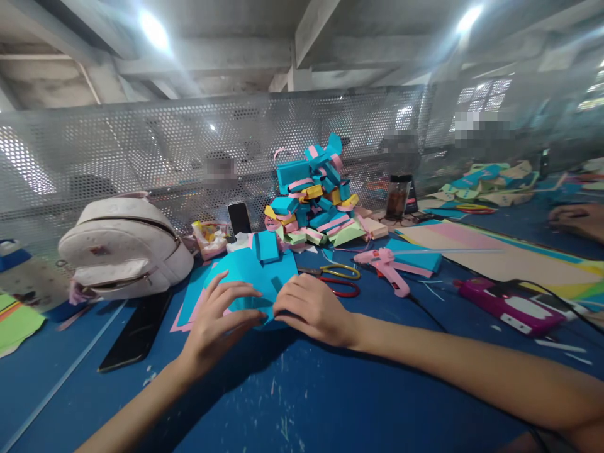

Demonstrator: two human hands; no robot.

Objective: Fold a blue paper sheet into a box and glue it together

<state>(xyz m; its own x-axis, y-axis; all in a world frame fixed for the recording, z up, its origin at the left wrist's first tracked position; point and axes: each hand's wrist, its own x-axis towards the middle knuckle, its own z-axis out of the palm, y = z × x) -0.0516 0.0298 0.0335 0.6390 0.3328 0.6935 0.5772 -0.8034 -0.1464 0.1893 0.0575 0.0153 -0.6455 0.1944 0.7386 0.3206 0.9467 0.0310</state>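
A curved piece of bright blue paper (243, 270) is between my hands at the middle of the table. My left hand (214, 321) grips its near left side, the fingers bent and some of them apart. On the near right edge, my right hand (316, 308) pinches the same paper with curled fingers; its fingertips are partly hidden. Just behind stands a small folded blue paper box (267, 246). Scissors (337, 272) with yellow and red handles lie beyond my right hand. Farther right is a pink glue gun (389, 270) with its cord trailing toward me.
A white backpack (127, 245) and a dark phone (136, 330) are at left. Folded paper pieces (316, 201) are heaped against the perforated metal screen (184, 145). At right are a magenta device (512, 308), coloured sheets (509, 251) and another person's hand (578, 219).
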